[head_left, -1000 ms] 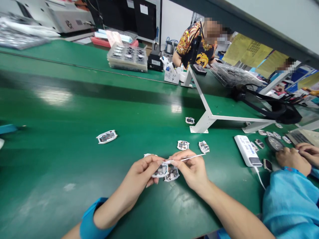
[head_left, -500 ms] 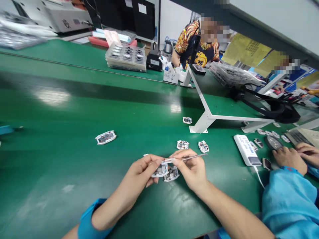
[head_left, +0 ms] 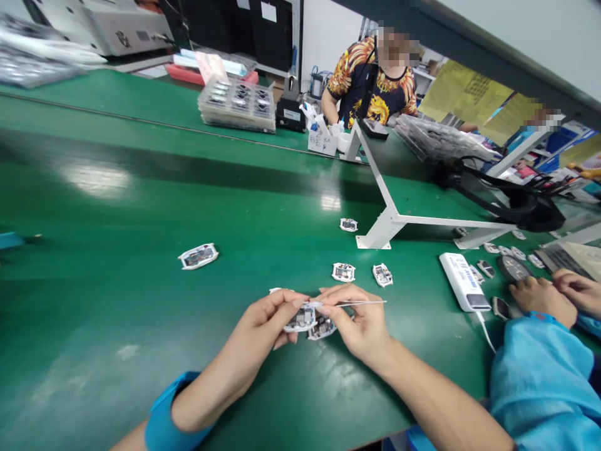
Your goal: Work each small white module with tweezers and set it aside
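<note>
My left hand (head_left: 265, 319) pinches a small white casing with a circuit board (head_left: 300, 319) just above the green table (head_left: 141, 300). My right hand (head_left: 359, 322) grips thin metal tweezers (head_left: 361, 303), their tips at the top edge of that casing. A second board unit (head_left: 323, 328) lies under my fingers on the table. Two more units (head_left: 344, 272) (head_left: 382, 275) lie just beyond my hands.
Another unit (head_left: 198, 256) lies to the left and one (head_left: 348, 225) by the white stand foot (head_left: 375, 238). A white power bank (head_left: 464, 290) lies at right, beside a co-worker's hands (head_left: 539, 297) and blue sleeve. Trays (head_left: 237, 103) and a seated person sit far back.
My hands stay together on the casing; the tweezers have tilted slightly flatter. The view shifted a little.
</note>
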`<state>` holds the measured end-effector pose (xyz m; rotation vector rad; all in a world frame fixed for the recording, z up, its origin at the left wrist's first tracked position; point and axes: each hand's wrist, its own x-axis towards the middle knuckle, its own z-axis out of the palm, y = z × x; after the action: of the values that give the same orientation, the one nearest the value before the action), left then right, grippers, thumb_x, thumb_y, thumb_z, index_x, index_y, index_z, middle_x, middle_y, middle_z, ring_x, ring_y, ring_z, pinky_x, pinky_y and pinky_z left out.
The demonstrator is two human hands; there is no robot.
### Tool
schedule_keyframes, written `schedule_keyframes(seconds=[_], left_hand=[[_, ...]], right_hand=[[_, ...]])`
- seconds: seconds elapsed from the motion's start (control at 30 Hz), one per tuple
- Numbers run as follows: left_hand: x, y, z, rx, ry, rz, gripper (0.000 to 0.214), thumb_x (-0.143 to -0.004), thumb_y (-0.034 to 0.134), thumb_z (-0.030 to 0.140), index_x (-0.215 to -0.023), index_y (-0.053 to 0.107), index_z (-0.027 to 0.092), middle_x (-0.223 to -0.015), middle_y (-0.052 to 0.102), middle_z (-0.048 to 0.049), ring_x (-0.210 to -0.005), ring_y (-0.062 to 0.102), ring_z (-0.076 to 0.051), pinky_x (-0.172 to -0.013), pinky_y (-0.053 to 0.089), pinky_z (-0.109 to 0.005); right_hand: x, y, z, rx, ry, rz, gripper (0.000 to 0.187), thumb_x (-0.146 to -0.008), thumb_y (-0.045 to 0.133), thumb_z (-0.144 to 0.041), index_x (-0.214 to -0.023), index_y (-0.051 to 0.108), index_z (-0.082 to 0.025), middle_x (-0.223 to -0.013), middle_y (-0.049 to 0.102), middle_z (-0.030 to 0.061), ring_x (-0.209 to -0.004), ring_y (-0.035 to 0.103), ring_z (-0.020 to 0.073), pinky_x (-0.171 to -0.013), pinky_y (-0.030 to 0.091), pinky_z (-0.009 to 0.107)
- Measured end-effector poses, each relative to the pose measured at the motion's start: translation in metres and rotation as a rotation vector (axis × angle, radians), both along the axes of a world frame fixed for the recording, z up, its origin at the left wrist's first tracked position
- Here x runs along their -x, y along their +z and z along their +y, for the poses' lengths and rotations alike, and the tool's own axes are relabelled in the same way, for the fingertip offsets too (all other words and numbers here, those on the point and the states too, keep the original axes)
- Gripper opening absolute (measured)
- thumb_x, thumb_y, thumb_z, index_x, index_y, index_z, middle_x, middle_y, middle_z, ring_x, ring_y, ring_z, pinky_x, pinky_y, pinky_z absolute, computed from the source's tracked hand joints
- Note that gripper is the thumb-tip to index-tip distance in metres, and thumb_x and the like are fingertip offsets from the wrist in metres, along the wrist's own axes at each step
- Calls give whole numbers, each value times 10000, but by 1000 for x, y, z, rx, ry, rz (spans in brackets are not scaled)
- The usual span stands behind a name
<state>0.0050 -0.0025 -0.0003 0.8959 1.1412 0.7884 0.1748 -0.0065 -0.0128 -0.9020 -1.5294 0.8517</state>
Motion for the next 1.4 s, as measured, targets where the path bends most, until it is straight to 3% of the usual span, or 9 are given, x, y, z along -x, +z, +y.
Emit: schedule_keyframes(seconds=[0.27, 0.43, 0.7, 0.97, 1.1, 1.17, 1.23, 1.4], left_hand=[[2, 1, 1, -34, -26, -20, 307, -739, 691, 423, -889, 683, 155, -661, 587, 22, -552, 477, -106, -471, 334, -208], [2, 2, 0, -34, -8, -12, 304, -721, 699, 412, -891, 693, 160, -704, 614, 7, -570, 501, -113, -488, 351, -215], [1, 1, 1, 13, 20, -32, 262, -714, 706, 405, -843, 706, 177, -690, 600, 18, -596, 484, -112, -523, 367, -207], [4, -2, 3, -49, -27, -54, 253, -781, 656, 406, -868, 686, 171, -652, 556, 40, -570, 451, -110, -495, 321, -214], [4, 0, 3, -79, -119, -83, 355, -711, 741, 322, -1023, 636, 189, -804, 654, 6, -711, 577, -146, -626, 436, -243], [4, -4, 3, -126, -155, -107, 423, -663, 780, 271, -1037, 595, 206, -879, 677, -11, -799, 622, -174, -722, 481, -280], [6, -11, 6, -219, -157, -72, 362, -678, 765, 268, -981, 577, 210, -865, 672, -15, -807, 638, -188, -740, 501, -302], [26, -25, 25, -518, -111, 368, 250, -817, 623, 340, -1026, 605, 205, -833, 700, -25, -721, 662, -200, -659, 525, -307]], right_hand=[[2, -4, 2, 147, -7, 139, 15, -860, 677, -206, -856, 663, -208, -837, 752, 39, -726, 726, 167, -674, 601, 295], [3, -3, 1, 147, -36, 103, 47, -862, 682, -243, -832, 666, -211, -810, 761, 34, -722, 735, 173, -692, 608, 301], [3, -2, 0, -20, -38, 12, 70, -850, 688, -140, -860, 695, -209, -860, 769, 51, -835, 746, 190, -813, 600, 335], [3, -3, 1, 19, -30, 58, 40, -833, 716, -170, -845, 723, -207, -850, 784, 56, -811, 754, 200, -778, 603, 331], [-2, 1, 3, 78, -90, -21, 18, -828, 714, -194, -820, 729, -201, -825, 787, 64, -795, 751, 213, -757, 596, 333], [-4, 2, 4, 121, -108, -38, 25, -831, 707, -210, -824, 728, -200, -825, 787, 65, -785, 749, 214, -734, 593, 326], [-6, 0, 5, 140, -119, -29, 33, -834, 702, -220, -839, 727, -199, -847, 786, 64, -803, 748, 214, -748, 589, 327], [-5, -3, 3, 97, -126, 11, 36, -830, 704, -202, -862, 719, -209, -886, 779, 58, -862, 740, 220, -802, 578, 349]])
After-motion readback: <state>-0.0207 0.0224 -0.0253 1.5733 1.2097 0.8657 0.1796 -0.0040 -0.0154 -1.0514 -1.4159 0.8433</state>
